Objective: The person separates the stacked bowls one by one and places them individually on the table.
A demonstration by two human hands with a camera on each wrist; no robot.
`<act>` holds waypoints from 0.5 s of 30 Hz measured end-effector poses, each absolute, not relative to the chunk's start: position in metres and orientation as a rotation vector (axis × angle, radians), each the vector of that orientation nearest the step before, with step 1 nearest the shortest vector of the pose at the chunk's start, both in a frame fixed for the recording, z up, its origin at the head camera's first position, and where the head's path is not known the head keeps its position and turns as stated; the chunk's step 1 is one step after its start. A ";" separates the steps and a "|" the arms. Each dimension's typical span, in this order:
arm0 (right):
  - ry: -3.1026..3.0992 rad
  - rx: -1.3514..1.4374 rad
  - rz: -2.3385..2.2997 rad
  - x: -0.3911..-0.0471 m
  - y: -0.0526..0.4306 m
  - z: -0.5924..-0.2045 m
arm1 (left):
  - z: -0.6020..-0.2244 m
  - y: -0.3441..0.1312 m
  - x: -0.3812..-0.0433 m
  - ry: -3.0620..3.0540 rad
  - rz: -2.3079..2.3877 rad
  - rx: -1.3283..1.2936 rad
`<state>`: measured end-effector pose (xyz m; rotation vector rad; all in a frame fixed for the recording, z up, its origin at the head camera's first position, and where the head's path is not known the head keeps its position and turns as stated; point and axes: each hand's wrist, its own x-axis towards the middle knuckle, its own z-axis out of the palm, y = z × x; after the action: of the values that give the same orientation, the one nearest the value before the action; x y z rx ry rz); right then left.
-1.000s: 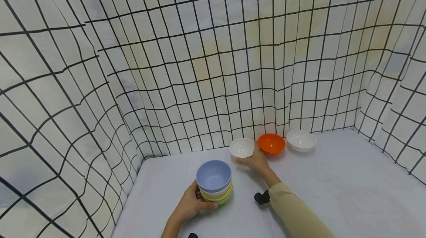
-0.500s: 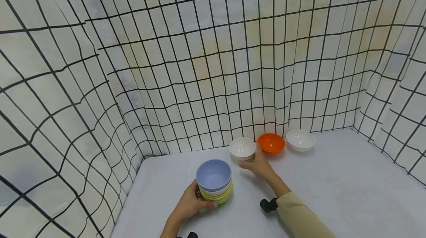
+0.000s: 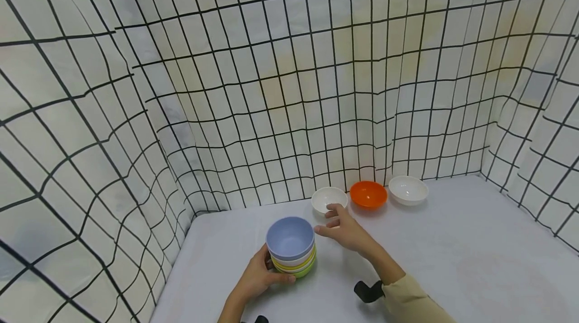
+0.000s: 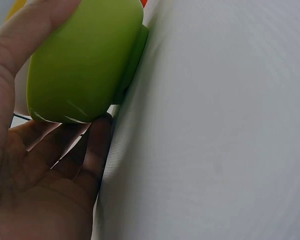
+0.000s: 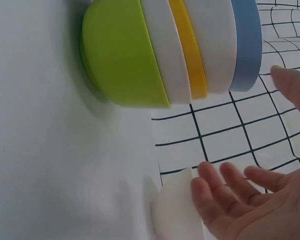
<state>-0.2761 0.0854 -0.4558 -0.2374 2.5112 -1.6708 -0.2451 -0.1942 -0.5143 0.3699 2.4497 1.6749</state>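
Note:
A stack of nested bowls stands on the white table: a blue bowl (image 3: pixel 290 237) on top, white and yellow ones between, a green bowl (image 4: pixel 85 60) at the bottom. My left hand (image 3: pixel 259 277) grips the stack low on its left side, thumb in front and fingers behind the green bowl. My right hand (image 3: pixel 347 232) hovers to the stack's right with fingers spread and nothing in them. Its thumb points at the blue bowl's rim, and its fingertips overlap a white bowl (image 3: pixel 324 199) behind in the head view.
Right of that white bowl, an orange bowl (image 3: pixel 368 195) and another white bowl (image 3: pixel 408 191) stand in a row along the table's back edge. White walls with a black grid (image 3: pixel 289 112) enclose the back and sides. A black wrist device (image 3: pixel 368 292) sits by the right sleeve.
My right hand has let go of the left white bowl and drawn back toward me, its fingers spreading near the stack. The left hand and stack stay in place.

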 end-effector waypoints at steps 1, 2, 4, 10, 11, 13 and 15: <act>2.491 -0.277 -1.693 -0.275 0.084 -0.455 | -0.514 -0.194 -0.245 2.448 1.680 0.371; 2.469 -0.321 -1.715 -0.273 0.082 -0.455 | -0.514 -0.195 -0.245 2.446 1.679 0.373; 2.430 -0.415 -1.744 -0.271 0.079 -0.455 | -0.515 -0.195 -0.245 2.442 1.680 0.378; 2.386 -0.636 -1.670 -0.265 0.065 -0.458 | -0.517 -0.197 -0.244 2.461 1.653 0.412; 2.394 -0.653 -1.653 -0.264 0.062 -0.458 | -0.517 -0.197 -0.244 2.468 1.649 0.422; 2.411 -0.671 -1.629 -0.262 0.057 -0.460 | -0.516 -0.197 -0.244 2.474 1.643 0.425; 2.430 -0.675 -1.618 -0.261 0.053 -0.462 | -0.515 -0.197 -0.244 2.471 1.642 0.427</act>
<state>-0.2612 0.0526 -0.4617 -0.6752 2.4300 -1.6176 -0.2441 -0.1970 -0.5153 0.4268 2.4714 1.6423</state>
